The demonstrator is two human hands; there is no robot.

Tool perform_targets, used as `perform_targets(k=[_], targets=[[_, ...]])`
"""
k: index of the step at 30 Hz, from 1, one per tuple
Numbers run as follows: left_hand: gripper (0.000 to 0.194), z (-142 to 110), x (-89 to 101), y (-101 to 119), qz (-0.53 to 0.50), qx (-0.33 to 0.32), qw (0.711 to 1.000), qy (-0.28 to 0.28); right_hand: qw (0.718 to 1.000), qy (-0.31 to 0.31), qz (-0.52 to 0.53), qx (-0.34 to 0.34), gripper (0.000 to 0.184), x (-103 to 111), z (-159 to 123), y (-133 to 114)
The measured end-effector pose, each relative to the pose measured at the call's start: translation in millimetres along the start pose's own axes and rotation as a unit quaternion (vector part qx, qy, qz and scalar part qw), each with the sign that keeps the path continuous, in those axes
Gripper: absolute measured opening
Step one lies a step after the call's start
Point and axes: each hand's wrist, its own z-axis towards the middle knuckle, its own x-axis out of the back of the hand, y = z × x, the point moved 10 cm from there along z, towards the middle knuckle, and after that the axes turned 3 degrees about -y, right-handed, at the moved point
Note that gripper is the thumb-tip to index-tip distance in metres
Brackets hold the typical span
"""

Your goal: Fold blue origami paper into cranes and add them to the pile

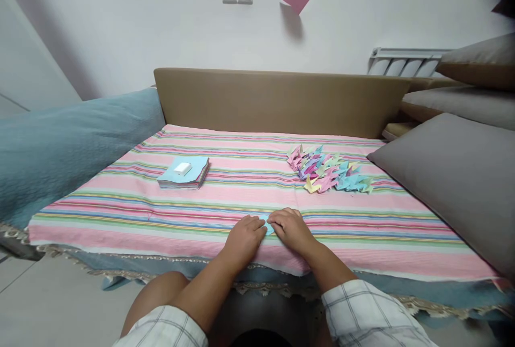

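Observation:
A small piece of light blue paper [267, 226] lies on the striped cloth near the front edge, mostly covered by my hands. My left hand [246, 236] holds its left side, fingers together and curled over it. From the right, my right hand [290, 229] grips the paper with thumb and fingertips close together. The paper's folds are too small and hidden to make out. Beyond my right hand sits a cluster of folded paper cranes [328, 170] in pink, blue, yellow, green and purple.
A stack of square coloured paper [193, 172] with a small white block [182, 169] on top sits at the left. The striped cloth [241, 148] covers the seat. A grey cushion [450, 175] borders it on the right, a blue-covered armrest [80, 143] on the left.

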Motion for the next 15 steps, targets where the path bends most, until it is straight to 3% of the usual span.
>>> perform_targets(k=[7,15], targets=[[0.041,-17,-5.6,5,0.007,0.016,0.997,-0.070,0.999,-0.032,-0.006,0.024,0.025,-10,1,6],[0.059,-34,-10.2,6,0.051,0.012,0.995,-0.086,0.994,-0.034,-0.105,-0.006,0.037,-11,-8,14]])
